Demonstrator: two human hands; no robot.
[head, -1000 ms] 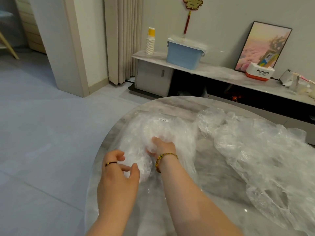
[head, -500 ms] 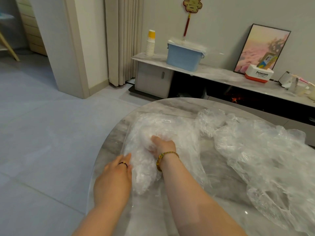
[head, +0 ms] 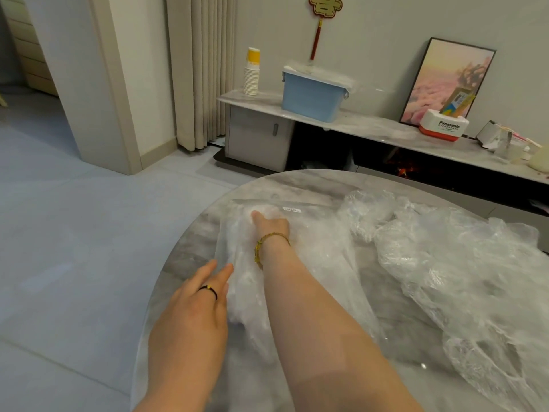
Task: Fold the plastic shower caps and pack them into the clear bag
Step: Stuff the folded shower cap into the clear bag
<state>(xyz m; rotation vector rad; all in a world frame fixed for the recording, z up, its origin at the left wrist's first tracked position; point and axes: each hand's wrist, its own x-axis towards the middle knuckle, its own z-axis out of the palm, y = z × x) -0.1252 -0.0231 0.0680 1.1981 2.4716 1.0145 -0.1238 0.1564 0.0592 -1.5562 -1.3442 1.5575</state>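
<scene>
**A:** Where are the hands?

**B:** The left hand (head: pixel 196 295) lies flat on the desk (head: pixel 184 248), fingers straight and holding nothing. Its fingertips touch the near-left edge of the clear bag (head: pixel 323 251).

**A:** And the other?

**B:** The right hand (head: pixel 271 226) is farther off, reached up the bag toward its far end. The thumb sticks out, but the fingers are sunk in plastic, so I cannot tell whether they grip or only push.

**A:** And the caps?

**B:** A white wad of caps (head: pixel 246 283) lies between the two hands, inside the bag as far as I can judge. The bag's long axis runs away from the person, with the white label (head: pixel 291 209) at the far end. Off to the right spreads the loose pile (head: pixel 463 263), nearer the right arm, so that arm looks better placed to fetch the next cap.
</scene>
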